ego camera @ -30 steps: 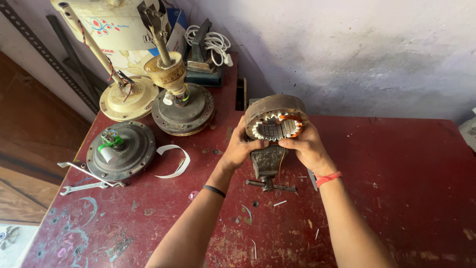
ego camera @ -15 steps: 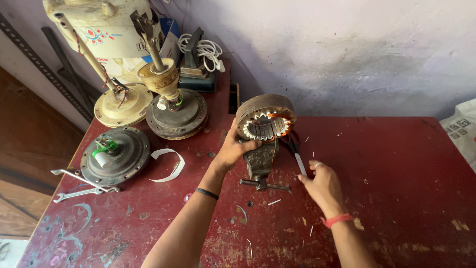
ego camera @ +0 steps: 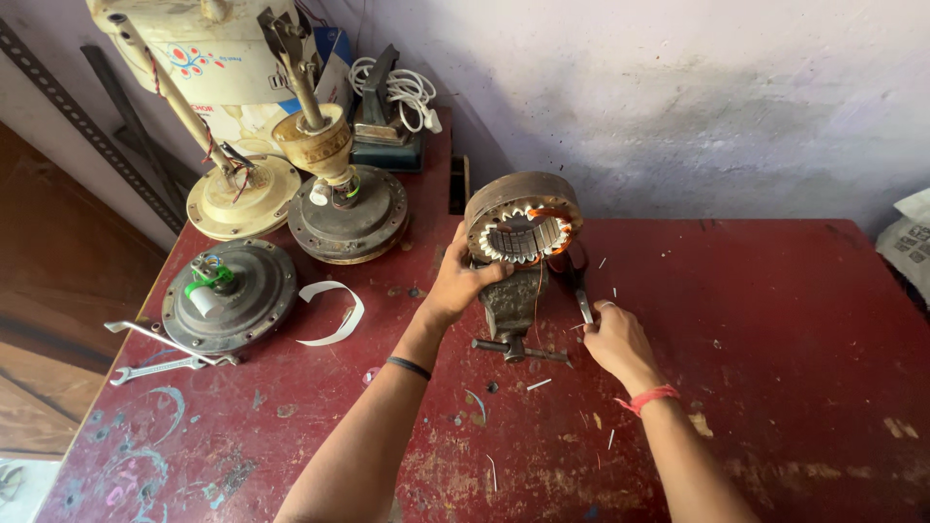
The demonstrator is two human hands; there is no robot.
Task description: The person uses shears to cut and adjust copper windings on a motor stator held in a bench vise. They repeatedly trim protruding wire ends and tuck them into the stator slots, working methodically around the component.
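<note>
A round fan-motor stator [ego camera: 523,228], with a rusty outer ring, white slot liners and copper winding, stands on edge in a small bench vise [ego camera: 511,305] on the red table [ego camera: 775,320]. My left hand [ego camera: 455,286] grips the stator's lower left rim. Just right of the vise, my right hand [ego camera: 620,341] is down on the table. Its fingers are closed on the near metal end of a pair of dark-handled scissors [ego camera: 578,281] lying there.
On the table's left are a dark motor housing [ego camera: 230,295] with a green part, another housing [ego camera: 349,208] with a shaft, and a cream fan base [ego camera: 244,194]. Two spanners [ego camera: 160,353] lie near the left edge. A curled white strip [ego camera: 334,315] and white cable [ego camera: 397,87] are nearby.
My right hand has left the stator, dropped to the table and reached the scissors. My left hand stays on the stator's rim.
</note>
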